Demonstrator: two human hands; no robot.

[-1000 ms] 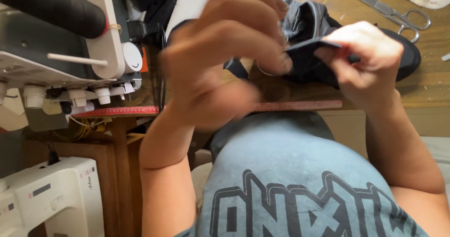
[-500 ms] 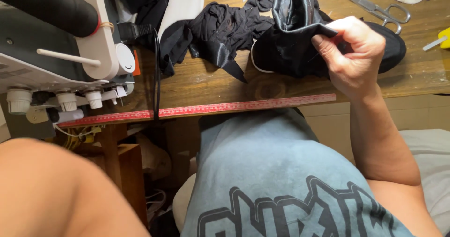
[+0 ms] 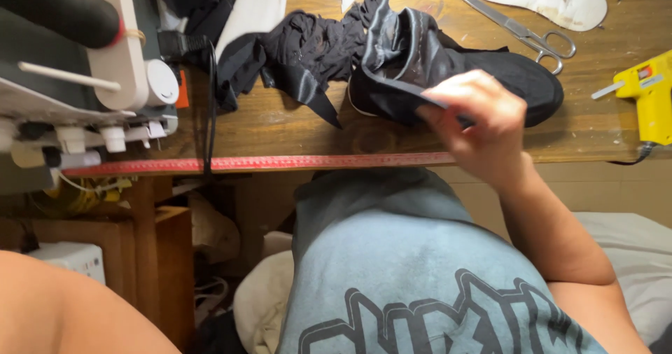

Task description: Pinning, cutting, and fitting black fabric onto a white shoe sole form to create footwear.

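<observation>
Lowered off the desk, left arm gone; right fingers [image 3: 448, 112] pinch black shoe upper [image 3: 413, 60].

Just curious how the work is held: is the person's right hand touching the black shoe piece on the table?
Touching. The head view shows the right hand pinching the edge of the black shoe upper between thumb and fingers, with no gap.

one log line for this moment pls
right hand: pinching black shoe edge | left hand: out of view | scissors, glue gun: on table
</observation>
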